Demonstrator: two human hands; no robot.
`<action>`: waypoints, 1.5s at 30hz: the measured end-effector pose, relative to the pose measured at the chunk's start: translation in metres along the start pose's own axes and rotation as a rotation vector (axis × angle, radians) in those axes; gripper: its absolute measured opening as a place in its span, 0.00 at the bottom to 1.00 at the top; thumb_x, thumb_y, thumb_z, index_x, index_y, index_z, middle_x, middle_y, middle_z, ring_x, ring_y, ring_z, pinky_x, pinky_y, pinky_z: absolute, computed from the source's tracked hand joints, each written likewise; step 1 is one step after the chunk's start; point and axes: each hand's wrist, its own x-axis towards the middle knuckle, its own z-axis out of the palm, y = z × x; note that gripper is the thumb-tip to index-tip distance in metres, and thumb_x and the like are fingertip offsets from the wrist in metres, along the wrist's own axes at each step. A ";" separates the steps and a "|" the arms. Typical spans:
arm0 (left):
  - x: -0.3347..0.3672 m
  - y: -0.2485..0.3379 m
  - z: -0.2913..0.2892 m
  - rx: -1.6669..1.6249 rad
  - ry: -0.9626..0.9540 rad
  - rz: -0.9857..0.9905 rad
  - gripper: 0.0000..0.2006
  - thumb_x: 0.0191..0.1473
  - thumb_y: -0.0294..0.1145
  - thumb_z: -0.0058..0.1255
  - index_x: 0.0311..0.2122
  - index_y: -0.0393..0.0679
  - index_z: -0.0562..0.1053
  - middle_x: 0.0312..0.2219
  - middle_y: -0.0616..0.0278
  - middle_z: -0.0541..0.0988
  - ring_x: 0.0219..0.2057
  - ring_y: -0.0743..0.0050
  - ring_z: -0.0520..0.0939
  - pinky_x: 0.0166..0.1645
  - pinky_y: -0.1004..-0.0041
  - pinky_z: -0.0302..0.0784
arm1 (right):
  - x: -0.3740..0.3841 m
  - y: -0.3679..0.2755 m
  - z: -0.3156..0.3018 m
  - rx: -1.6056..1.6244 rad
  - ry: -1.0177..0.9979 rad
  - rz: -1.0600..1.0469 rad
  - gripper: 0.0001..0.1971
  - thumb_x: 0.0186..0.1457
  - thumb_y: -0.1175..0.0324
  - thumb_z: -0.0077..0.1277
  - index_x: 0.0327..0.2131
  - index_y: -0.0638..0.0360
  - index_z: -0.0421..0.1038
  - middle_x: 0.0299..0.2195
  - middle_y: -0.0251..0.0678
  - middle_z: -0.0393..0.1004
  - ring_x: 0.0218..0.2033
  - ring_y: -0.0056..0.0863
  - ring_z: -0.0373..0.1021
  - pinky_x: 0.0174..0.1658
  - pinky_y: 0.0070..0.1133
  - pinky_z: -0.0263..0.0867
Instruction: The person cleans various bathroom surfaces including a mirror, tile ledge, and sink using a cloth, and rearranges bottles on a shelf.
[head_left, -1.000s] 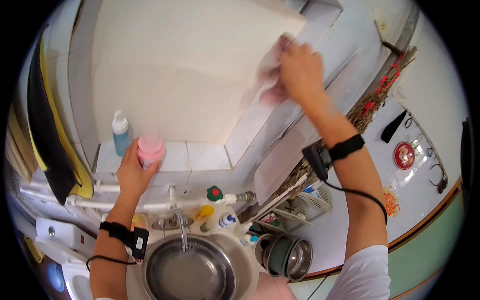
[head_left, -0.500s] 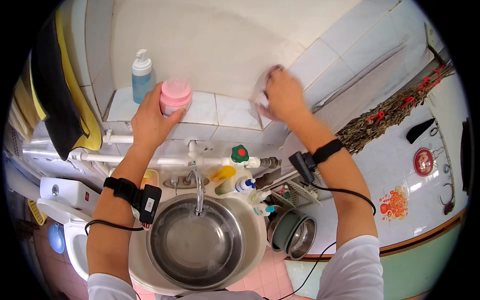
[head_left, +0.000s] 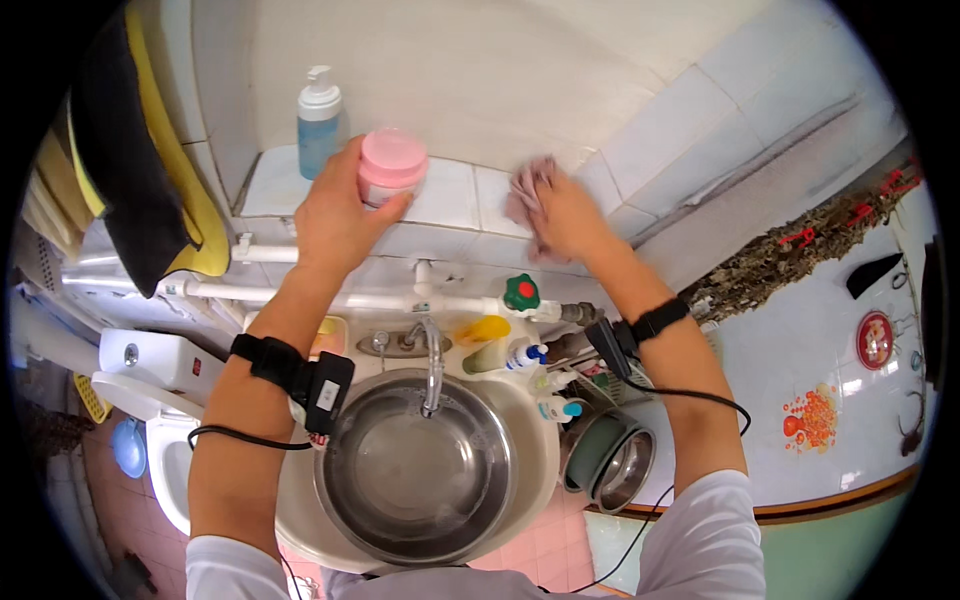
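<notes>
My left hand (head_left: 338,212) is wrapped round a pink-lidded jar (head_left: 393,160) on the tiled ledge (head_left: 447,197). Just left of the jar stands a pump bottle (head_left: 319,128) of blue liquid with a white top. At the right end of the ledge, my right hand (head_left: 572,216) is closed on a crumpled mauve cloth (head_left: 530,192) and presses it against the tiles. Part of the cloth bulges out beyond the fingers, and my palm hides the rest.
Below the ledge run white pipes (head_left: 375,298) with a green valve knob (head_left: 521,292). A steel basin (head_left: 330,490) holding water sits in the washbasin under a chrome tap (head_left: 432,365). Several bottles stand at its right. A dried plant bundle (head_left: 770,265) hangs on the right, a toilet (head_left: 165,360) stands left.
My right hand has brought the cloth down from the wall corner onto the ledge's right end. The left hand keeps hold of the jar. The whole view has shifted slightly.
</notes>
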 end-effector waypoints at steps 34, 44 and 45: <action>0.034 -0.018 -0.045 0.092 0.014 0.068 0.50 0.58 0.50 0.82 0.80 0.43 0.69 0.58 0.55 0.86 0.52 0.50 0.90 0.55 0.54 0.89 | 0.066 -0.107 -0.037 0.645 0.053 0.333 0.19 0.56 0.78 0.58 0.51 0.56 0.87 0.47 0.50 0.82 0.51 0.58 0.79 0.56 0.44 0.78; 0.012 0.001 -0.012 0.024 0.008 -0.014 0.49 0.58 0.50 0.83 0.79 0.44 0.71 0.58 0.52 0.87 0.51 0.52 0.90 0.55 0.56 0.89 | 0.026 -0.059 -0.037 0.694 0.279 0.347 0.14 0.60 0.78 0.58 0.49 0.61 0.84 0.45 0.49 0.83 0.47 0.56 0.81 0.53 0.38 0.79; 0.012 0.010 -0.004 0.007 0.003 -0.006 0.49 0.58 0.49 0.83 0.79 0.45 0.71 0.58 0.53 0.87 0.50 0.52 0.90 0.54 0.56 0.89 | 0.016 -0.046 -0.015 0.588 0.279 0.378 0.12 0.61 0.75 0.59 0.47 0.59 0.85 0.49 0.49 0.84 0.51 0.57 0.81 0.55 0.43 0.78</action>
